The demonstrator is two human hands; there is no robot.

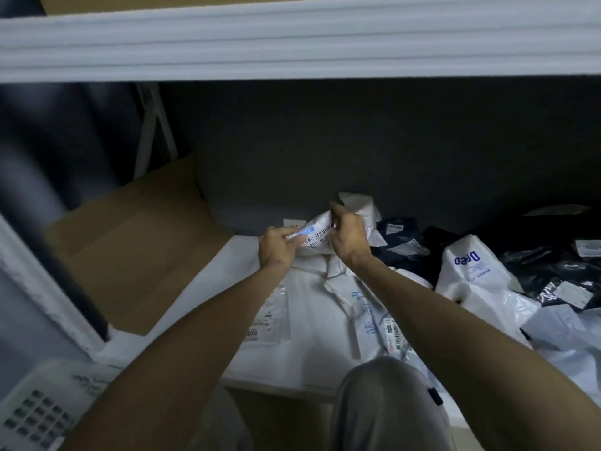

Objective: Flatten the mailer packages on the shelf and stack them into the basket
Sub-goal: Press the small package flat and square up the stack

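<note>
1. Both hands are working on one small white mailer (317,234). They are holding it just above the shelf (208,288), over a flat white mailer (309,310) lying there.
2. Left hand (276,247): the fingers are curling round the mailer's left end, pinching beside the barcode label. Right hand (349,237): thumb and fingers are pinching the upper right edge.
3. Handling (judged): it is looking like thin plastic film, so very light, soft and creased. It is probably slippery and probably trapping air, so it is likely to be springing back after a press.
4. Hold (judged): taking opposite edges or corners is looking best, pulling taut, then pressing flat against the shelf.
5. A white bag with blue print (468,271) and dark mailers (540,258) are lying crumpled together at right.
6. The basket (39,415) is sitting low at left, well apart from the hands. Its contents are hard to make out.
</note>
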